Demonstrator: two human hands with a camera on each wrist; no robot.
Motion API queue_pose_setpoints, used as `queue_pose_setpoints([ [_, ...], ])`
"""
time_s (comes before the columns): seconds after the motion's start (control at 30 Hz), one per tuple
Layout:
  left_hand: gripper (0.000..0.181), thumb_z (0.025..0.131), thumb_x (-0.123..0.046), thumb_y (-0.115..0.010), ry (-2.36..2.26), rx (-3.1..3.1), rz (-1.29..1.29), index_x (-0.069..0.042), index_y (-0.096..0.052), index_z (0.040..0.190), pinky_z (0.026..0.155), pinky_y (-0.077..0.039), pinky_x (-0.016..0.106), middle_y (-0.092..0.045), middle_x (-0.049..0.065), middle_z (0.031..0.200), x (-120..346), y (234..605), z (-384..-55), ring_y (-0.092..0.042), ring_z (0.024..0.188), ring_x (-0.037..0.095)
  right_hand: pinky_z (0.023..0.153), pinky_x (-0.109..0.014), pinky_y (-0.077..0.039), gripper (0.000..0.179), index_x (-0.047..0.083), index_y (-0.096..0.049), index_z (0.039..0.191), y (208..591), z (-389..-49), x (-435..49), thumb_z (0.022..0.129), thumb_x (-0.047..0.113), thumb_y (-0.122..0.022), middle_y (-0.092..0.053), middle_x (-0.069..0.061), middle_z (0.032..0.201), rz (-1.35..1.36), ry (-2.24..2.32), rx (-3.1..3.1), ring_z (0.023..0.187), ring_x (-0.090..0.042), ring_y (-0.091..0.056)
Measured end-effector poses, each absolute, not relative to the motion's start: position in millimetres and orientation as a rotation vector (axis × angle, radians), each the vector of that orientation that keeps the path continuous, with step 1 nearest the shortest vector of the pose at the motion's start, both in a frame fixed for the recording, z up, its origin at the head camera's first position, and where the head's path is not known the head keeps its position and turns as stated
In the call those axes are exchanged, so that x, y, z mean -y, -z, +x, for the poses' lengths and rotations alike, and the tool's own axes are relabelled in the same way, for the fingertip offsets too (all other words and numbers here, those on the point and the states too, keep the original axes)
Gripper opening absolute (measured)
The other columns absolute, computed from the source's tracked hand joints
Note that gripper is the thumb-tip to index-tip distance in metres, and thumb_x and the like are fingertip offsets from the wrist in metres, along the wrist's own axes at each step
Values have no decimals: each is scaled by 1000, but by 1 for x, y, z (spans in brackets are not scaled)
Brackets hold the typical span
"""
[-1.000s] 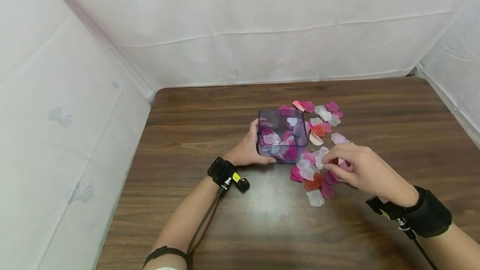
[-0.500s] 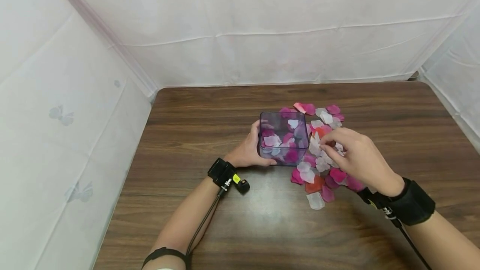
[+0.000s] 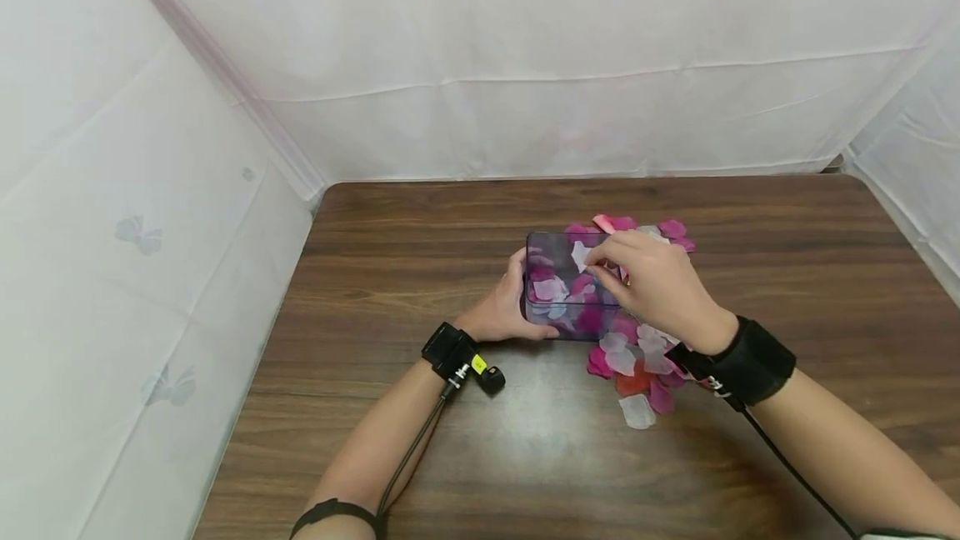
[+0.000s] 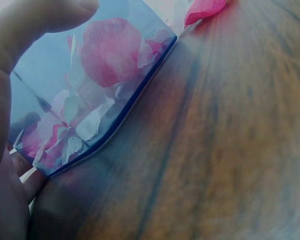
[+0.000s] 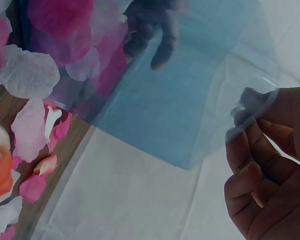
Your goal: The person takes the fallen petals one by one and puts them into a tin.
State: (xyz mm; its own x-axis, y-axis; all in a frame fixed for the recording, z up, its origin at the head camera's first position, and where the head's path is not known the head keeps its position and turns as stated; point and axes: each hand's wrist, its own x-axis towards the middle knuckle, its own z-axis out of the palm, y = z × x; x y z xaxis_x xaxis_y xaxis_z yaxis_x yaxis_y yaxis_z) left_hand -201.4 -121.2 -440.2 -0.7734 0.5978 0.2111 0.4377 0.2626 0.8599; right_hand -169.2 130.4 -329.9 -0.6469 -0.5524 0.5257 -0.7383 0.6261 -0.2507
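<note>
A clear purple-tinted plastic box (image 3: 542, 325) stands upright on the table, with pink, magenta and white artificial petals (image 4: 110, 52) inside it. My left hand (image 3: 501, 307) grips the box from its left side, thumb along the near wall and fingers behind. Between thumb and fingertips, my right hand (image 3: 651, 280) pinches a white petal (image 3: 581, 256) over the box's opening. In the right wrist view its fingertips overlap the box's clear upper edge. Loose petals (image 3: 636, 412) in white, pink, magenta and red-orange lie to the right of the box, partly hidden under the right hand and forearm.
The brown wooden table (image 3: 405, 248) has its far edge against a white sheet (image 3: 525, 132). More white sheeting (image 3: 97, 315) hangs on the left side. A few pink petals (image 3: 618, 223) lie behind the box. Each wrist wears a black camera strap (image 3: 765, 361) with a cable.
My right hand has moved left from the loose petals to over the box, carrying a white petal. The left hand keeps its grip on the box; the view has shifted slightly.
</note>
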Motion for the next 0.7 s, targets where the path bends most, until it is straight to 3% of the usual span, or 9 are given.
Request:
queue_pose_setpoints([
  [0.37,127,66,-22,-96,-1495,-2398,970,-9,-5,154,113,-34,35,-37,9,145,120,439,-204,-42,130,19,61,-32,-56,16,7,-74,94,331,-179,-123,83,13,-84,-70,-7,89,1082,-552,2515,71,-18,-61],
  [0.7,126,64,-20,-96,-1537,-2377,981,-8,-7,153,112,-34,36,-35,7,143,125,440,-206,-40,130,18,63,-38,-56,18,4,-74,96,325,-177,-134,81,6,-83,-69,-7,85,1000,-585,2416,76,-21,-63],
])
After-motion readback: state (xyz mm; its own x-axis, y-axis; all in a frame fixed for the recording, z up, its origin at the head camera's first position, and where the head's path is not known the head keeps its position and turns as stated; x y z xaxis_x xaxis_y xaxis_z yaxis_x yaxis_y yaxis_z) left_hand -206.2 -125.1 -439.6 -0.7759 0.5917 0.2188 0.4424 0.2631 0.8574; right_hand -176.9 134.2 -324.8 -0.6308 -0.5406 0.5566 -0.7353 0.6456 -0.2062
